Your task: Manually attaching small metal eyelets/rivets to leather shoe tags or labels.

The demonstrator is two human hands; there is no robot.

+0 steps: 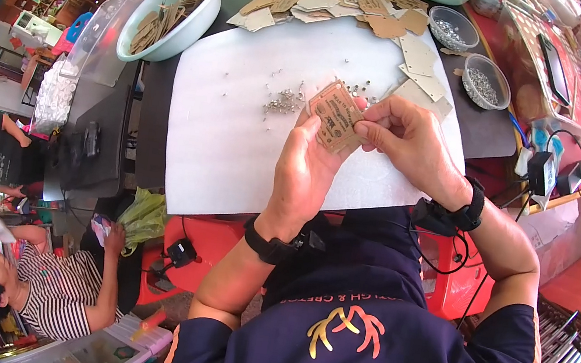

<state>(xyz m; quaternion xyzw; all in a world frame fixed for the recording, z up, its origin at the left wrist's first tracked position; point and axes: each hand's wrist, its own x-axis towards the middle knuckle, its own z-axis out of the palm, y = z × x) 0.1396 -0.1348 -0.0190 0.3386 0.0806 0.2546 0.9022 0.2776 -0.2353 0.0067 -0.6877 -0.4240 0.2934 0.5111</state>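
A small brown cardboard tag [335, 117] with dark print is held up over a white foam sheet [228, 150]. My left hand [302, 176] grips its left and lower side, the thumb lying along the edge. At the right edge, my right hand [415, 140] pinches the tag between thumb and fingers; anything small inside that pinch is hidden. Just beyond the tag, shiny little metal studs [285, 101] are scattered in a loose pile. More brown and pale tags [323, 4] overlap along the sheet's far edge and down its right side.
Two clear tubs [483, 87] of metal pieces stand at the right. A pale green basin [206, 17] with cardboard pieces is at the far left. Red stools [202, 258] flank me. A person in stripes [63, 291] sits at my left; others are farther off. Cables [477, 282] hang near my right wrist.
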